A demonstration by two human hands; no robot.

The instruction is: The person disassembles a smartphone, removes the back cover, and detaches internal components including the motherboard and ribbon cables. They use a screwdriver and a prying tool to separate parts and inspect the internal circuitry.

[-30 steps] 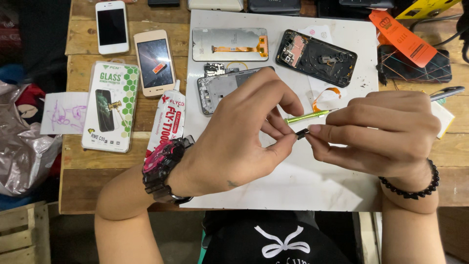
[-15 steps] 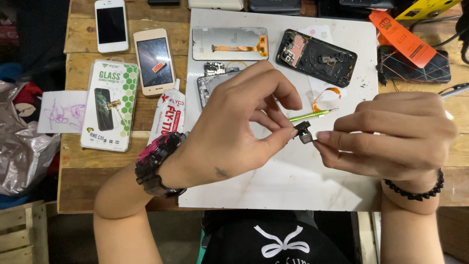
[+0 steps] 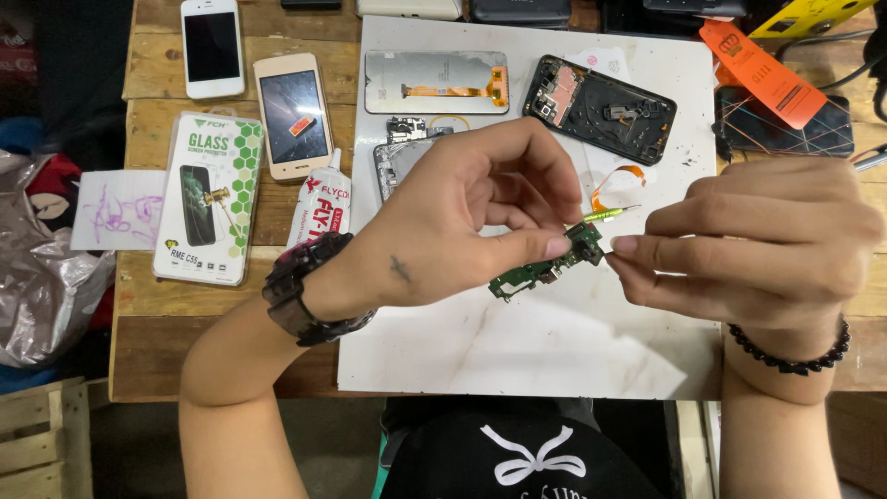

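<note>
At the centre of the frame the left hand (image 3: 462,226) is pinching a small green circuit board (image 3: 545,265) between thumb and fingers, holding it above the white work mat (image 3: 554,351). From the right, the right hand (image 3: 758,245) is closing its thumb and forefinger on the board's upper right end, so both hands are gripping the same part; a thin yellow-green tool (image 3: 605,214) is poking out between them, though which hand is gripping it cannot be told. A dark chunky watch (image 3: 309,288) is sitting on the left wrist and a black bead bracelet (image 3: 785,356) on the right. Just behind the left hand a grey phone frame (image 3: 395,164) is lying on the mat, partly hidden. Further up, a display panel with an orange flex cable (image 3: 434,81) is lying at upper centre, and an opened black phone body (image 3: 601,109) just to its right. Off the mat, a glue tube (image 3: 319,203) is resting on the wooden table (image 3: 185,314), beside a screen protector pack (image 3: 205,196). A gold phone (image 3: 294,115) and a white phone (image 3: 212,46) are lying in the upper left, and an orange tag (image 3: 762,72) in the upper right.
</note>
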